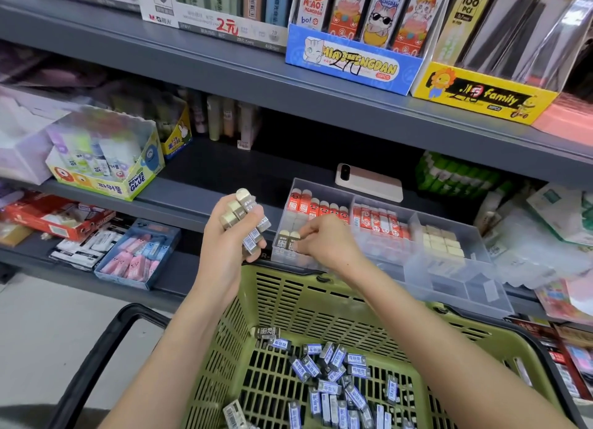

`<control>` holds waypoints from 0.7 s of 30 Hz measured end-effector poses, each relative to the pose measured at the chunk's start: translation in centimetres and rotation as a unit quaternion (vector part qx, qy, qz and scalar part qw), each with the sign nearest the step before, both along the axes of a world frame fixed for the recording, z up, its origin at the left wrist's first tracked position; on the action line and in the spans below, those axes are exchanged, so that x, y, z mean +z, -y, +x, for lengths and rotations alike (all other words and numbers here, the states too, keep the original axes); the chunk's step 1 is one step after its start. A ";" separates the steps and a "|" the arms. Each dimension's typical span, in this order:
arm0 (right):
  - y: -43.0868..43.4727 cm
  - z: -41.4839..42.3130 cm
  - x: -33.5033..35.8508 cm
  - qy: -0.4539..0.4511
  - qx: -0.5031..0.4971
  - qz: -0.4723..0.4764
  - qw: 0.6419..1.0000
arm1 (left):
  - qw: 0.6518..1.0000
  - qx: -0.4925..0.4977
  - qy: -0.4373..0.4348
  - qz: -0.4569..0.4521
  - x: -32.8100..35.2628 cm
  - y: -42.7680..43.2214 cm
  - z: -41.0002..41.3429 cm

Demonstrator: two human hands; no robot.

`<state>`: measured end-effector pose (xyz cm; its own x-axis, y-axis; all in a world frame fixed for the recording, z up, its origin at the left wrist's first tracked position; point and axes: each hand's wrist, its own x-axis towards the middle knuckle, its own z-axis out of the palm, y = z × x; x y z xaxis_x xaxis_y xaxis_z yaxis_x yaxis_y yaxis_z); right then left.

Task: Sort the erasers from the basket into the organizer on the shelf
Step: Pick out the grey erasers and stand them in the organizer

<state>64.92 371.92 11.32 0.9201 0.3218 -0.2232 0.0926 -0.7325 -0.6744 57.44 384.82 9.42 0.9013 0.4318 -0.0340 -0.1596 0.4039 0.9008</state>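
The left hand [224,245] is raised upright above the green basket [288,300], fingers curled round a handful of erasers [245,213]. The right hand [324,239] reaches palm-down into the clear organizer [449,287] on the shelf, its fingertips pinching an upright eraser [293,237] in the front-left compartment. Loose erasers [337,374] lie in the basket.

Two bare forearms [189,332], bare left grip [224,236] and bare right grip [327,242].

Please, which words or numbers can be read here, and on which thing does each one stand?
"POWER GLUE": green-and-yellow cardboard glue box.
"MIAOMENGDAN": blue cardboard display box.
"family": yellow cardboard display box.
"2B": dark-sleeved eraser in the green plastic basket.
Labels on the blue-sleeved erasers: too small to read.
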 end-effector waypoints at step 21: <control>1.4 0.2 4.2 -0.061 -0.006 0.218 0.974 | 0.995 -0.082 0.013 0.052 -0.3 0.2 -0.5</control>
